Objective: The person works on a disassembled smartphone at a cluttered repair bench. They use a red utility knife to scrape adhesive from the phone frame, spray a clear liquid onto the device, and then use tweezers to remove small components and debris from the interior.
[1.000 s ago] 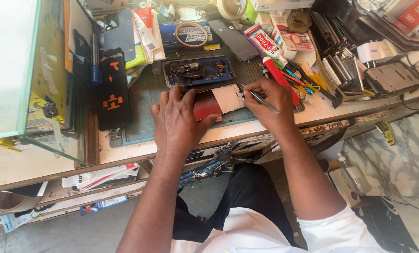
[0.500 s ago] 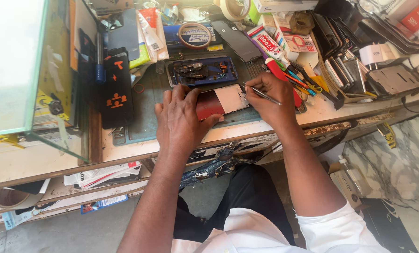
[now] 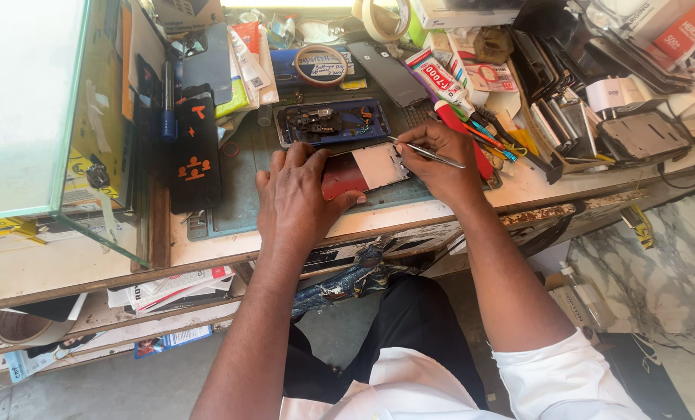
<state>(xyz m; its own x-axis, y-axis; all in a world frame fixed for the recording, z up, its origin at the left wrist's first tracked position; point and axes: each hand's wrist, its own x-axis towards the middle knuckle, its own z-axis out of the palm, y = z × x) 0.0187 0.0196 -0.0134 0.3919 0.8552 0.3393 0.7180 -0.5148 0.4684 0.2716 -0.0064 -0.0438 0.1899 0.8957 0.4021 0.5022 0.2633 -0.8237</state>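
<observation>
- Head view over a cluttered repair bench: my left hand [image 3: 297, 198] lies flat, palm down, on a red-backed phone [image 3: 363, 171] that rests on the grey-green work mat [image 3: 238, 210] near the bench's front edge.
- Left fingers spread wide and press on the phone's left part; the thumb hooks round its near edge, so the hand pins it rather than closes round it.
- My right hand [image 3: 441, 159] sits just right of the phone, fingers pinched narrow on a pair of slim metal tweezers [image 3: 429, 153].
- Tweezer tips point left and reach the phone's upper right corner, where a pale panel shows; whether they touch it I cannot tell.
- Just beyond the phone, farther from me on the same mat, lies an opened blue phone frame [image 3: 332, 122] with its inner parts showing.
- Left of the phone, a black power strip [image 3: 196, 159] with orange markings stands along the mat's edge, beside a glass cabinet [image 3: 44, 117].
- Beyond the blue frame sits a roll of tape [image 3: 321, 64]; a dark phone [image 3: 386, 74] lies face-down to its right.
- Right of the phone, past my right hand, red-handled tools [image 3: 464, 136] and a stack of dark phone parts [image 3: 565, 117] crowd the bench.
</observation>
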